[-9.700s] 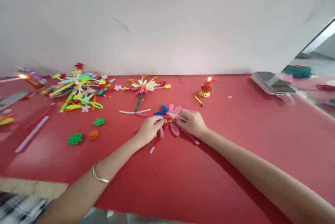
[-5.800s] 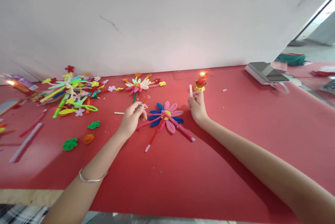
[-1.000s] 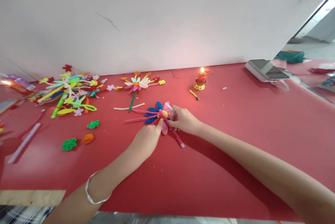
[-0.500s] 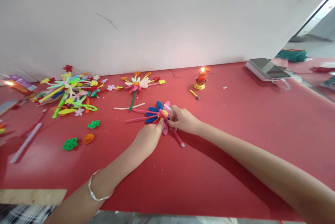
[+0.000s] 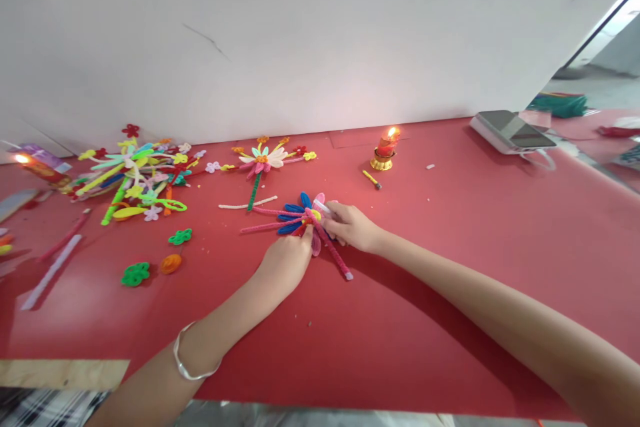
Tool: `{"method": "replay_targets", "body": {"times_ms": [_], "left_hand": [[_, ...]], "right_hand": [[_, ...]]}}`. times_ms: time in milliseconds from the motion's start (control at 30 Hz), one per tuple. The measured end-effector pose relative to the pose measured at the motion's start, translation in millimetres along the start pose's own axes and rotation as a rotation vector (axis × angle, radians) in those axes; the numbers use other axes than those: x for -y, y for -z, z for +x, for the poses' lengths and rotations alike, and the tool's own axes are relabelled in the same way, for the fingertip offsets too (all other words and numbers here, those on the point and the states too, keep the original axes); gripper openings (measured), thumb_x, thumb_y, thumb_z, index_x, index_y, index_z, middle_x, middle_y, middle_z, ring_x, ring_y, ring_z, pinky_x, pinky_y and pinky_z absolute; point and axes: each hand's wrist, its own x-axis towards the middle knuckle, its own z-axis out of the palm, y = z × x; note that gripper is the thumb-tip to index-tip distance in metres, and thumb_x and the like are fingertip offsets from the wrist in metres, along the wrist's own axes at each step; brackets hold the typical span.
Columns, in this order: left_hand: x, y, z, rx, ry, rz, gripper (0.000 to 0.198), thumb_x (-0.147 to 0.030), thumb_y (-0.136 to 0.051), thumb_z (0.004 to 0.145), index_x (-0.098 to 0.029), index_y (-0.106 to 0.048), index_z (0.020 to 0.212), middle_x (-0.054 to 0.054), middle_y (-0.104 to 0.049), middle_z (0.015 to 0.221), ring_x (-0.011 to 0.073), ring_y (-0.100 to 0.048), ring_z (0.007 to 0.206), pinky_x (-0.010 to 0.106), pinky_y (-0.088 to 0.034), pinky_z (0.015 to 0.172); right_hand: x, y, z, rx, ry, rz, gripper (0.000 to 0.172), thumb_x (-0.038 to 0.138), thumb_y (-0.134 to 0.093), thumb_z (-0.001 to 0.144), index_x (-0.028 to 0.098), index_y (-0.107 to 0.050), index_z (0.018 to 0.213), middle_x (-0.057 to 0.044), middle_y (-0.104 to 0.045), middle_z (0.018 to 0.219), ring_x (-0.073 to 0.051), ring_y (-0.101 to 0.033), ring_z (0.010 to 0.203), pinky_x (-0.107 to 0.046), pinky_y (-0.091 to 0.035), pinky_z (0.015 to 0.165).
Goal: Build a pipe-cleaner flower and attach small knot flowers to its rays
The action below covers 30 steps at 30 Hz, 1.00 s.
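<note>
Lying between the left hand [image 5: 286, 260] and the right hand [image 5: 354, 228], a blue-and-pink fuzzy-wire flower [image 5: 314, 216] with a yellow centre is being pressed near its middle by the former, whose grip cannot be told, while a slim white stick [image 5: 322, 206] is being pinched by the latter. Skewed petals [image 5: 305, 199] are probably being risked, should the left hand slip. The flower is being supported by a smooth red tabletop [image 5: 310, 360], backed by a tall white panel [image 5: 300, 47] near a lit red candle [image 5: 387, 146] in a gold-coloured holder [image 5: 382, 164].
</note>
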Motion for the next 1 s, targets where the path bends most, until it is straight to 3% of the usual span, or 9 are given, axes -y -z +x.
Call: {"method": "replay_targets", "body": {"times_ms": [100,167,333,533,733,1000], "left_hand": [[0,1.5,0,0.008,-0.008,-0.007,0.047,-0.016,-0.033,0.089,-0.008,-0.032,0.136,0.015,-0.067,0.085,0.0256,-0.066,0.074,0.033,-0.05,0.061],[-1,4.0,0,0.011,-0.006,-0.003,0.049,-0.015,-0.033,0.089,-0.009,-0.03,0.138,0.015,-0.067,0.086,0.0257,-0.066,0.074,0.034,-0.05,0.061],[-4,7.4,0,0.037,0.008,-0.001,0.051,-0.014,-0.034,0.088,-0.01,-0.028,0.139,0.015,-0.067,0.088,0.0268,-0.066,0.077,0.035,-0.05,0.062],[-3,8.3,-1,0.016,-0.004,-0.03,0.047,-0.013,-0.032,0.089,-0.01,-0.034,0.135,0.014,-0.067,0.084,0.0266,-0.066,0.076,0.036,-0.051,0.064],[-5,10.8,0,0.018,0.015,-0.04,0.041,-0.016,-0.032,0.09,-0.01,-0.042,0.13,0.016,-0.066,0.087,0.0279,-0.066,0.081,0.037,-0.051,0.067],[-4,7.5,1,0.002,0.002,-0.042,0.038,-0.015,-0.032,0.09,-0.008,-0.045,0.125,0.016,-0.066,0.081,0.0269,-0.066,0.076,0.036,-0.051,0.065]], "right_hand": [[0,2,2,-0.073,0.002,0.208,0.024,0.035,-0.04,0.085,0.02,-0.039,0.067,0.005,-0.044,0.054,-0.007,-0.042,0.044,-0.02,-0.038,0.046],[2,5,4,-0.12,0.045,0.274,0.028,0.041,-0.039,0.086,0.019,-0.042,0.069,0.003,-0.046,0.06,-0.009,-0.046,0.049,-0.022,-0.042,0.05],[10,12,12,-0.263,0.287,0.011,0.03,0.04,-0.036,0.09,0.018,-0.055,0.082,-0.004,-0.054,0.082,-0.015,-0.052,0.082,-0.03,-0.043,0.078],[5,-1,20,-0.214,0.352,-0.235,0.031,0.035,-0.032,0.093,0.018,-0.056,0.086,-0.005,-0.056,0.082,-0.016,-0.05,0.078,-0.029,-0.04,0.076],[-7,-10,21,-0.187,0.374,-0.241,0.026,0.032,-0.033,0.093,0.018,-0.054,0.086,-0.006,-0.058,0.086,-0.016,-0.052,0.081,-0.028,-0.041,0.076],[-5,-14,20,-0.191,0.396,-0.335,0.024,0.028,-0.035,0.092,0.019,-0.053,0.081,-0.007,-0.057,0.084,-0.017,-0.051,0.08,-0.029,-0.04,0.075]]}}
